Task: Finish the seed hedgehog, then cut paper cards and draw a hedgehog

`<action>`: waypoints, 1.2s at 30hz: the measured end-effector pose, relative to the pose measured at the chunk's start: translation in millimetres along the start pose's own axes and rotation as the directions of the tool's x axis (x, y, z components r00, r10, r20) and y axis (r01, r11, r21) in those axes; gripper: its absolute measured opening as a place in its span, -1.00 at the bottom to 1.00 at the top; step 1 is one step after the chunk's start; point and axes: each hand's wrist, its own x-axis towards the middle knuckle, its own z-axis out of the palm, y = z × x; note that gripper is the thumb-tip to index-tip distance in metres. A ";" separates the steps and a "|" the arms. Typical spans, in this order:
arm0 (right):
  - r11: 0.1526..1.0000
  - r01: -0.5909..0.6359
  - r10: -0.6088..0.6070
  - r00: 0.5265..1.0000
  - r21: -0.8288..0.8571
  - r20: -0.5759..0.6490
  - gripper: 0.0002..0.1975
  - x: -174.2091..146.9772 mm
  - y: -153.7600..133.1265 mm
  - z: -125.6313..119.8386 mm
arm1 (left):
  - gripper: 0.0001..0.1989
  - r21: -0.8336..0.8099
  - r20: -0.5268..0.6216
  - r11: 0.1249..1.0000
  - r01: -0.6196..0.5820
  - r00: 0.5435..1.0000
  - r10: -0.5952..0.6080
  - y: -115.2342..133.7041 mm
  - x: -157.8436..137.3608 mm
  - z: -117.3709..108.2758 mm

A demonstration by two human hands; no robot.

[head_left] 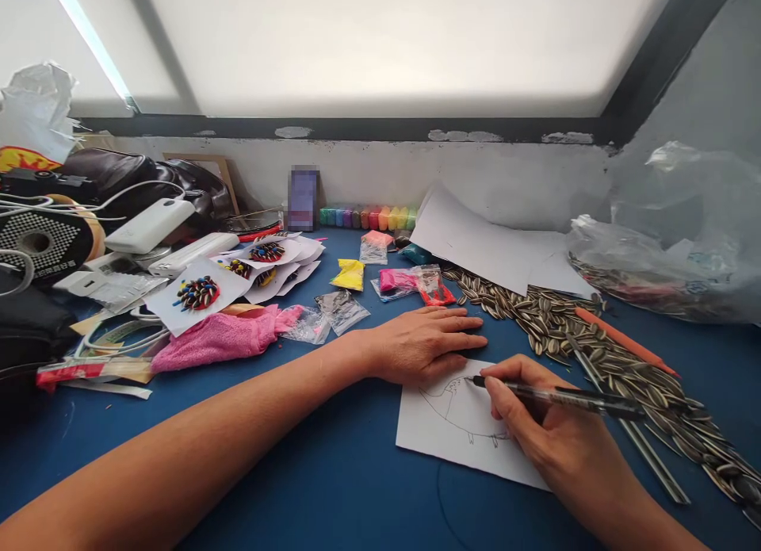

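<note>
My right hand point(544, 424) is closed round a black pen point(552, 396), its tip down on a sheet of white paper point(428, 434). On the paper is a line drawing point(467, 412) of a rounded animal with short legs and small marks near the top; my right hand hides part of it. My left hand point(425, 341) lies flat with fingers stretched out, its thumb side on the paper's upper left edge. Just beyond its fingers is a small red packet point(437, 289).
Sunflower seeds point(552, 321) spread along the right, with an orange tool point(624, 341) and a clear rod point(648, 456) among them. White sheets point(493, 246) lean at the back. To the left are a pink cloth point(219, 338), seed-decorated cards point(199, 293) and a yellow packet point(349, 274).
</note>
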 end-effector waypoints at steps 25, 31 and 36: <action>1.000 0.029 -0.027 0.995 0.010 -0.101 -0.76 -0.7 -3.5 -2.5 | -0.57 -0.042 -0.002 0.999 0.005 1.000 -0.005 -0.8 -0.4 0.2; 1.000 0.002 -0.002 0.998 -0.001 -0.067 -0.77 -0.3 2.2 -0.9 | -0.57 -0.039 -0.005 0.999 0.001 1.000 -0.002 -1.5 -0.9 0.8; 1.000 -0.009 0.009 1.000 0.002 -0.026 -0.77 -0.9 4.3 -0.4 | -0.58 -0.046 -0.014 0.999 0.002 1.000 -0.002 -1.3 -1.2 1.2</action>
